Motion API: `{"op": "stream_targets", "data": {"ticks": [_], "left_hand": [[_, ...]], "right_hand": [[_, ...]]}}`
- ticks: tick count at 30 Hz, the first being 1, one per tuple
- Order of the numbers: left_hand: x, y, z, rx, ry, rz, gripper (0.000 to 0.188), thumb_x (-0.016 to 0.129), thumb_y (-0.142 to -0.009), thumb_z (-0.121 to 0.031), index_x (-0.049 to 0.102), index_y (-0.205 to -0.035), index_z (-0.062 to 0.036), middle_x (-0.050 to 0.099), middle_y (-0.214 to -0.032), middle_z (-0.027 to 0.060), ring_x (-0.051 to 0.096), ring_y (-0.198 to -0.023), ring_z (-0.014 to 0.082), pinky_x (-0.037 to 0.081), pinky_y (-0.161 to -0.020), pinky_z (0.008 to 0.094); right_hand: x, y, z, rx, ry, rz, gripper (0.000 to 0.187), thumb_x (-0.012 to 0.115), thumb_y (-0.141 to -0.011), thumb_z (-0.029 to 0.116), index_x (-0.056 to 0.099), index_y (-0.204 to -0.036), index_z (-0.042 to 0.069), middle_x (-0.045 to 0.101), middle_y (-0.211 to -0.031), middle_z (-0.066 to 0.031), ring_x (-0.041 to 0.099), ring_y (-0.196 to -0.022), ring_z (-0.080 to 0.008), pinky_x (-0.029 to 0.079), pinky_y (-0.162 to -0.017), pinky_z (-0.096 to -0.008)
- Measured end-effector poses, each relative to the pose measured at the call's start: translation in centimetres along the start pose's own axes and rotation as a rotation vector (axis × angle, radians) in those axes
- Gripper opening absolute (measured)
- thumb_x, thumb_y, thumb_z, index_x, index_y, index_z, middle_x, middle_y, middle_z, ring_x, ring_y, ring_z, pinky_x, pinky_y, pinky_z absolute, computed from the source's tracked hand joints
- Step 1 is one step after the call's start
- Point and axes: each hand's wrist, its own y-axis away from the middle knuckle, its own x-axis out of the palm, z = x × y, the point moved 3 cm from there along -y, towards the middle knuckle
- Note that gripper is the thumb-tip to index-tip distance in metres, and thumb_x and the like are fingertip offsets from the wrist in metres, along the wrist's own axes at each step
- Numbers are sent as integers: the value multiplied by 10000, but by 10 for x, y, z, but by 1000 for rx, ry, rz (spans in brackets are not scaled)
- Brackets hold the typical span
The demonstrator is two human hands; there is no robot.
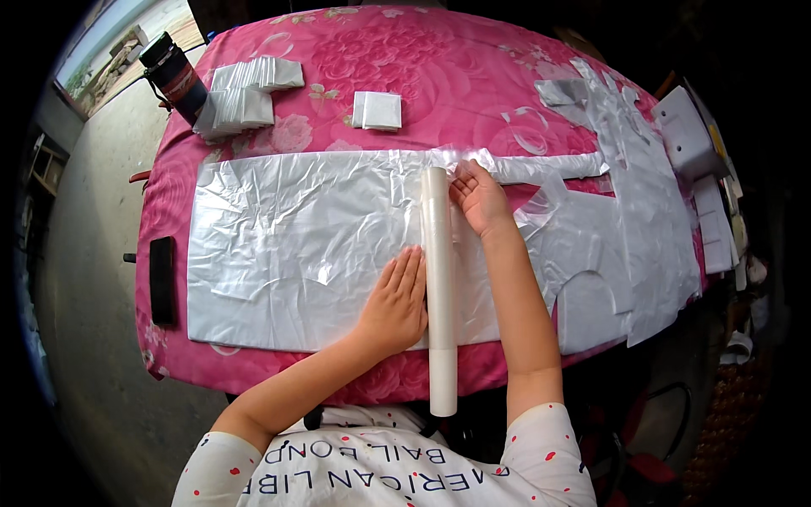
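Note:
A long whitish roll of clear plastic film (441,279) stands lengthwise before me, its near end hanging past the table's front edge. Beneath it lies a flat stack of thin white plastic bags (287,228), wrinkled and shiny. My left hand (395,300) lies on the stack just left of the roll, fingers straight and close together, its side against the roll. Right of the roll's far end, my right hand (479,196) is turned partly palm up. Its fingers curl closed at the film near the stack's far edge; the fingertips are partly hidden.
A pink flowered cloth (405,63) covers the table. Folded white packets (236,106) sit far left beside a dark bottle (176,80), with a smaller packet pile (377,111) mid-table. A black bar (161,280) lies at left. Loose plastic sheets (646,228) spread right, near white boxes (688,131).

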Motion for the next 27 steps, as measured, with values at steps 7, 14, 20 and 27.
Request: {"op": "stream_targets", "data": {"ticks": [7,14,20,27], "left_hand": [[4,3,2,0,24,-14,578,383,-825,-194,318,-1297,133,304,-1380,281,273,-1310,382,192,-1088,446],[3,3,0,-4,32,-36,576,374,-834,-206,318,-1297,133,307,-1378,283,272,-1312,381,187,-1090,444],[8,6,4,13,-24,-40,588,376,-848,-244,323,-1293,136,313,-1371,295,284,-1304,393,198,-1084,455],[32,3,6,59,-122,-238,564,410,-847,-231,350,-1289,113,383,-1342,258,357,-1276,356,255,-1058,439]], "right_hand": [[-79,-17,89,-394,-645,-55,266,399,-926,101,514,-1118,-44,597,-1107,-155,571,-1057,-265,479,-924,-388],[-46,37,173,-670,-402,377,321,426,-925,99,473,-1203,-55,566,-1187,-143,548,-1104,-240,457,-958,-346],[135,102,95,-644,-67,474,339,525,-887,43,470,-1215,-19,578,-1179,-106,557,-1090,-198,456,-936,-308],[224,123,-145,-465,587,731,372,452,-908,68,446,-1268,-24,598,-1153,-151,597,-1024,-171,440,-883,-254]]}}
